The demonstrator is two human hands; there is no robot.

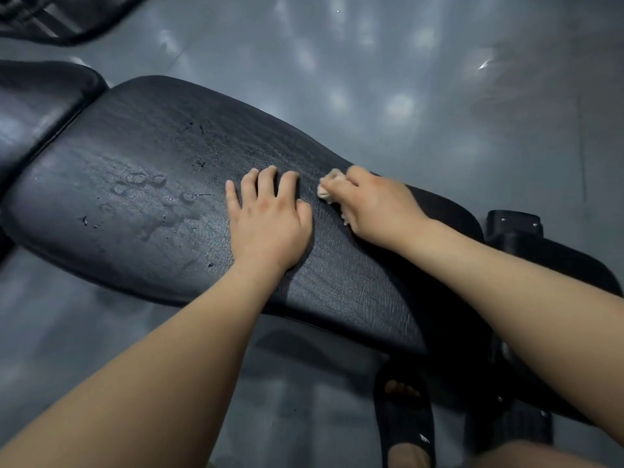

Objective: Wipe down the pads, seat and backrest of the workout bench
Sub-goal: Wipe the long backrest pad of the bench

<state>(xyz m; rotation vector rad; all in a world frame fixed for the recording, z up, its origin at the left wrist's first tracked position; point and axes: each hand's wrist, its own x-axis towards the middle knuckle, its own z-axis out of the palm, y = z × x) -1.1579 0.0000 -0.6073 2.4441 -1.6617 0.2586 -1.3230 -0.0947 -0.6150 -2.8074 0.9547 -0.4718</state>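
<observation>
The black leather backrest pad (162, 157) of the workout bench runs across the view from left to lower right. Wet droplets (148, 190) sit on its left part. My left hand (268, 217) lies flat on the pad with fingers spread. Just to its right, my right hand (374, 204) grips a small crumpled beige cloth (329, 187) against the pad's far edge. A second black pad, the seat (37, 103), adjoins the backrest at the far left.
Grey glossy floor (405, 79) surrounds the bench. The black bench frame (516, 231) shows at the right behind my right arm. My foot in a black slide sandal (403, 417) stands on the floor below the bench. Dark equipment (50, 18) sits at the top left.
</observation>
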